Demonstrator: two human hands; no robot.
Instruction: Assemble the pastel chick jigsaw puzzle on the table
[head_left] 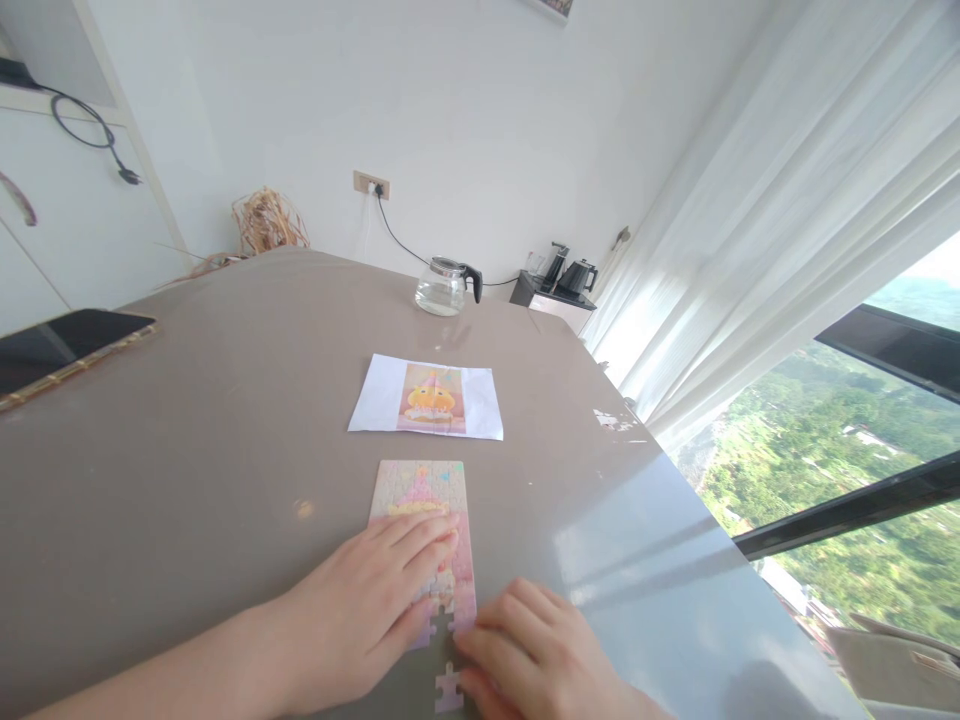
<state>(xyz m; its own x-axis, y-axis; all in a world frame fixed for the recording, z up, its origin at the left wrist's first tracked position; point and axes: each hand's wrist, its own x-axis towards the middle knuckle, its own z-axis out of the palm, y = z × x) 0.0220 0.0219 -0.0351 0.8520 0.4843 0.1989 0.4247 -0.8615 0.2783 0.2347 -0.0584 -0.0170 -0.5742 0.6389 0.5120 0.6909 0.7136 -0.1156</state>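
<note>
A small pastel jigsaw puzzle (420,487), mostly put together, lies on the grey table (225,450) close to me. My left hand (367,610) rests flat on its lower half, fingers stretched out and together. My right hand (536,660) sits at the puzzle's lower right corner with its fingers curled on the table. A loose pink puzzle piece (448,690) lies just left of that hand's fingertips. Beyond the puzzle lies a white sheet with the printed reference picture (429,400).
A glass kettle with water (444,287) stands at the table's far edge. A dark tablet (60,345) lies at the far left. The table's right edge (660,470) runs beside sheer curtains (787,220) and a large window. A side stand with black kettles (562,280) is behind.
</note>
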